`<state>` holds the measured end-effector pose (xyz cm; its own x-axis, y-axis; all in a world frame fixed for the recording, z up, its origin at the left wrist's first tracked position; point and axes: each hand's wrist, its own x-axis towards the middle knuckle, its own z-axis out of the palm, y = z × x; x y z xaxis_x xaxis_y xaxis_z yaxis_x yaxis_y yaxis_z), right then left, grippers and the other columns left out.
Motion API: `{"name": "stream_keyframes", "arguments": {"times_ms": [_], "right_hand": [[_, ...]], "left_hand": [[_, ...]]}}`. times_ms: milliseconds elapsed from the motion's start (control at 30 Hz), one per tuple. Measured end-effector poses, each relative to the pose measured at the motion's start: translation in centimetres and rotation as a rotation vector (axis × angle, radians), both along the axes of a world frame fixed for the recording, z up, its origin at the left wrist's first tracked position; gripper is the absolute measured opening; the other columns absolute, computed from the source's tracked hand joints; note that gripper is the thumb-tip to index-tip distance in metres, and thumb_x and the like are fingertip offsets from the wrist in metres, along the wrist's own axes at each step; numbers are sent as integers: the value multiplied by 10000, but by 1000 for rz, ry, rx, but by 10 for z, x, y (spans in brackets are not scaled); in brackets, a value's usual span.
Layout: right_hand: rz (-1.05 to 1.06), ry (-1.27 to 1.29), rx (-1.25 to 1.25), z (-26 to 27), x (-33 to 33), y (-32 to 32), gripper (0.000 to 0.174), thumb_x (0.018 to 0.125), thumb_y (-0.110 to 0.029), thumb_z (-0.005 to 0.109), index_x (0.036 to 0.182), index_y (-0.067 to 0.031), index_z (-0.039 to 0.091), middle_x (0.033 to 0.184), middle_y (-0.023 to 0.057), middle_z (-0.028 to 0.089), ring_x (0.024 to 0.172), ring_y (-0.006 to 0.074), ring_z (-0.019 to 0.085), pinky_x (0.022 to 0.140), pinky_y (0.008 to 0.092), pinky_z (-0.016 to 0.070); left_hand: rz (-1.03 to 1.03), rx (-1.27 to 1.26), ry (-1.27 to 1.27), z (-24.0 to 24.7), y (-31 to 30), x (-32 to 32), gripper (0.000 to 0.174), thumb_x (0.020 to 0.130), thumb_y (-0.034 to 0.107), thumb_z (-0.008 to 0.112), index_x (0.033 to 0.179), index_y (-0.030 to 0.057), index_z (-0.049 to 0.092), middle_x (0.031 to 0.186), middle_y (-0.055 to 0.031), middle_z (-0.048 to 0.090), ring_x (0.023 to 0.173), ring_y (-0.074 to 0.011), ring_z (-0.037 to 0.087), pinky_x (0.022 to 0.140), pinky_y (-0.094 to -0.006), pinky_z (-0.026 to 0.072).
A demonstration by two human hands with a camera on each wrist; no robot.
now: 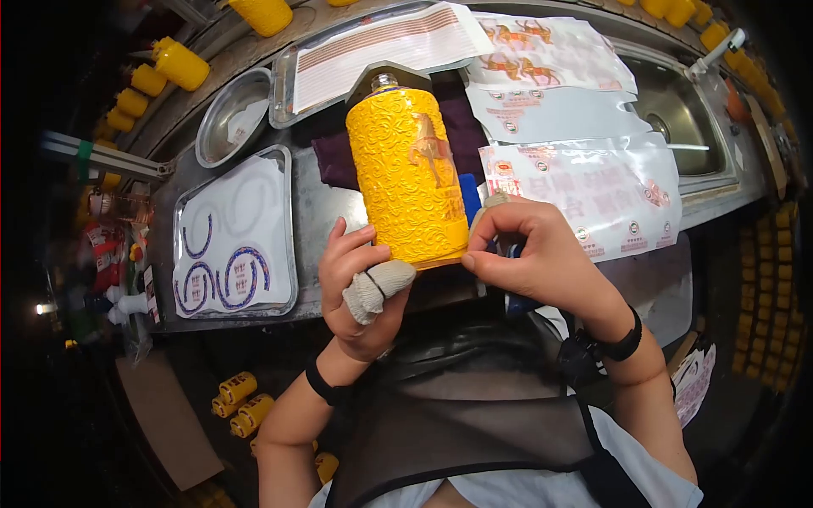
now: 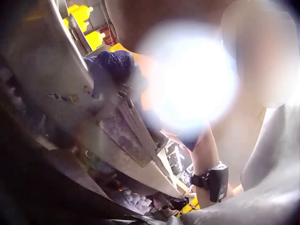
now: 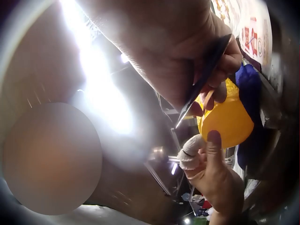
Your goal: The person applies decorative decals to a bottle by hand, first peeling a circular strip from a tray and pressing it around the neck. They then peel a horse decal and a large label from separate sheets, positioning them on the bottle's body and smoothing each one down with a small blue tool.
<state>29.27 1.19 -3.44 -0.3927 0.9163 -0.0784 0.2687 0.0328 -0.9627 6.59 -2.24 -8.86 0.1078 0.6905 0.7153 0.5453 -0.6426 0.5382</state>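
Note:
My left hand (image 1: pixel 364 279) holds a yellow bottle (image 1: pixel 398 178) near its base, with a grey cloth cot (image 1: pixel 378 292) on one finger. The bottle leans slightly, its neck away from me; raised scrollwork and a golden horse sticker (image 1: pixel 433 152) cover its side. At the bottle's lower right edge, my right hand (image 1: pixel 533 254) pinches a narrow orange strip (image 3: pixel 207 101) between thumb and finger. A dark, thin, pointed tool (image 3: pixel 206 77) also lies in the right hand. The right wrist view shows my left thumb (image 3: pixel 214 140) against the bottle's smooth base. Glare hides much of the left wrist view.
Sticker sheets (image 1: pixel 584 195) lie to the right, beside a sink (image 1: pixel 677 118). A tray with blue curved strips (image 1: pixel 288 229) and a metal bowl (image 1: pixel 203 135) stand on the left. Behind the bottle lies a dark purple cloth (image 1: pixel 334 161). More yellow bottles (image 1: pixel 180 63) line the back.

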Motion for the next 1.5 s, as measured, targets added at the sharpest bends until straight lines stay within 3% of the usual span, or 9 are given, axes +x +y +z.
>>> {"name": "stream_keyframes", "arguments": {"times_ms": [100,233,533,567,700,800,1033,1267,1500], "right_hand": [[-44,23,-63,9,2,0,130,758,-108,716,731,0,648,727,54,630,680,126,585,615,280,451],[-65,10,-19,9,4,-1,116,757,-95,699,731,5,646,726,59,635,683,123,588,619,281,455],[-75,-26,-34,-6,0,3,129,757,-97,697,735,19,645,718,68,632,682,133,594,621,286,466],[-80,-15,-30,-7,-1,3,131,755,-97,699,736,20,645,715,70,631,679,135,594,623,289,468],[-56,45,46,-4,-1,0,126,749,-96,706,736,16,650,717,77,632,669,138,595,615,290,468],[-17,34,41,-1,-1,0,113,782,-80,730,745,-21,641,764,-4,621,711,67,531,644,233,410],[-78,21,5,-5,-1,2,117,750,-96,699,729,6,645,720,64,637,677,137,603,592,286,459],[-73,-20,-21,-10,-4,3,123,753,-101,701,731,7,646,725,58,640,674,133,594,595,287,458],[-92,22,43,1,-9,-3,127,740,-106,709,722,-1,640,713,65,626,673,155,594,629,308,465]], "left_hand": [[-9,-19,40,0,-3,-9,386,704,3,812,1049,81,659,1077,-67,636,1055,-317,635,1048,-600,408],[-9,-34,127,5,-5,-8,400,703,13,811,1063,108,666,1092,-58,630,1076,-313,627,1058,-602,394],[-120,176,355,21,18,15,270,687,170,820,862,136,617,1079,-35,624,1045,-292,604,970,-580,466],[-116,155,356,20,18,12,333,673,137,842,933,140,633,1068,-40,620,1034,-297,609,956,-566,490],[37,53,54,6,4,13,444,655,45,864,1037,106,645,1054,-60,619,1016,-310,628,985,-544,497],[25,-7,42,1,-1,0,439,677,41,850,1059,86,637,1071,-63,624,1042,-315,630,1001,-546,485],[23,86,287,14,-1,-1,374,723,87,822,1054,119,651,1115,-47,624,1082,-302,611,1041,-588,416],[-89,195,336,18,17,10,277,691,154,806,923,126,659,1096,-35,615,1033,-281,598,968,-563,475],[18,-6,41,2,-1,2,412,697,41,827,1063,100,648,1061,-55,614,1055,-307,620,1020,-575,450]]}}
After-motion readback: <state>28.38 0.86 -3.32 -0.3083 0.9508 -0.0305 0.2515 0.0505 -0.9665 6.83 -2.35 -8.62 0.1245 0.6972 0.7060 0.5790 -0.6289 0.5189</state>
